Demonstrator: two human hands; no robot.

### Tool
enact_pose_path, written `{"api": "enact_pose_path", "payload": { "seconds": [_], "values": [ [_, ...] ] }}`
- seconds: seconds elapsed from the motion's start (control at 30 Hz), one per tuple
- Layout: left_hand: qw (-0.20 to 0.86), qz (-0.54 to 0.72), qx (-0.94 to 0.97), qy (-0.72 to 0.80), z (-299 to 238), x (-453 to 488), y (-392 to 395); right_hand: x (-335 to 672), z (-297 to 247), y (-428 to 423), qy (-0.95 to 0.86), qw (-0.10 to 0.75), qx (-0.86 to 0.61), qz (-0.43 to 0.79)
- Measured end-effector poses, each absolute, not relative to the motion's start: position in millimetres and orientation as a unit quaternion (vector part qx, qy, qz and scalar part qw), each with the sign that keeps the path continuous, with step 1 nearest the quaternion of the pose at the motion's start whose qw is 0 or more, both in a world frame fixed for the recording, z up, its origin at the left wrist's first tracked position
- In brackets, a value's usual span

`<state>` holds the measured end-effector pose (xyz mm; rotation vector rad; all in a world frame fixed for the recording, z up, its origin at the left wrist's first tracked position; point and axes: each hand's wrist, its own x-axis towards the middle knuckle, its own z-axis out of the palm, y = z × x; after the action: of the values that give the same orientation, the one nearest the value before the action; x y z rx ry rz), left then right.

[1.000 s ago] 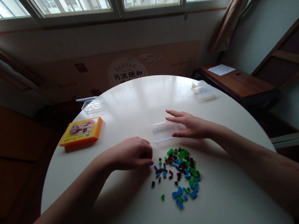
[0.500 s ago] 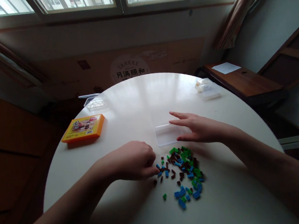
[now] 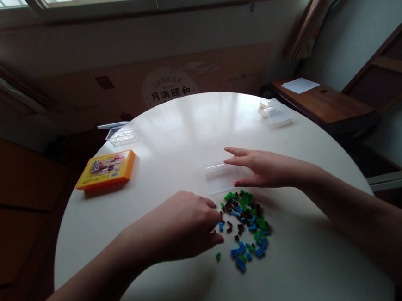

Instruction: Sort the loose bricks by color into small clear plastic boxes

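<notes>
A heap of small green, blue and brown bricks (image 3: 246, 226) lies on the round white table (image 3: 172, 139). My left hand (image 3: 186, 226) rests at the heap's left edge, fingers curled and pinched down among the bricks; what they hold is hidden. My right hand (image 3: 263, 169) lies with fingers stretched out against the right side of a clear plastic box (image 3: 219, 177) just behind the heap.
An orange flat box (image 3: 105, 168) lies at the table's left. A clear container with its lid (image 3: 120, 132) stands behind it. Other clear containers (image 3: 274, 113) sit at the far right. A wooden side table with a paper (image 3: 317, 102) stands beyond the right edge.
My left hand has slid right and forward into the left edge of the brick heap, covering some bricks. My right hand has stayed by the clear box.
</notes>
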<state>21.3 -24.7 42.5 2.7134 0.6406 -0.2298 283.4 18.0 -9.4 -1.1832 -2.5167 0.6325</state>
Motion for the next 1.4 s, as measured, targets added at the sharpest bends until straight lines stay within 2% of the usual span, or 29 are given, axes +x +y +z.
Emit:
{"api": "enact_pose_path", "payload": {
  "seconds": [0.27, 0.73, 0.93, 1.4],
  "values": [
    [0.134, -0.015, 0.987, 0.083, 29.1, 46.7, -61.2, 282.6, -4.5, 17.2, -0.877, 0.13, -0.41, 0.213],
    [0.124, -0.042, 0.987, 0.088, 16.4, 60.3, -73.4, 280.0, 4.7, 16.5, -0.889, 0.071, -0.407, 0.196],
    [0.119, -0.03, 0.992, 0.034, 27.3, 62.4, -76.1, 278.8, 6.5, 16.1, -0.887, 0.068, -0.411, 0.197],
    [0.095, -0.005, 0.995, 0.042, 18.2, 65.9, -84.3, 278.6, 6.4, 16.3, -0.888, 0.071, -0.41, 0.196]
  ]
}}
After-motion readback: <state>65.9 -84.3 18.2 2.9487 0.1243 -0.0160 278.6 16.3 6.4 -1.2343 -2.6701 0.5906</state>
